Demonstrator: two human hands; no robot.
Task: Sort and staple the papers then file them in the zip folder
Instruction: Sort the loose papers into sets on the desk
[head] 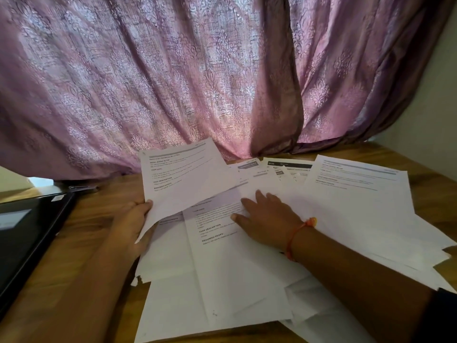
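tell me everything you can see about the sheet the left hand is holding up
The white printed paper sheet is lifted off the spread pile of white papers, tilted with its top edge toward the pink patterned curtain. It carries a grey header bar and bold headings over small blurred text. The left hand grips its lower left edge, which curls slightly.

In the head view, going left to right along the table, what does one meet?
Black folder → left hand holding a lifted sheet → right hand resting flat on the spread papers → sheet at far right.
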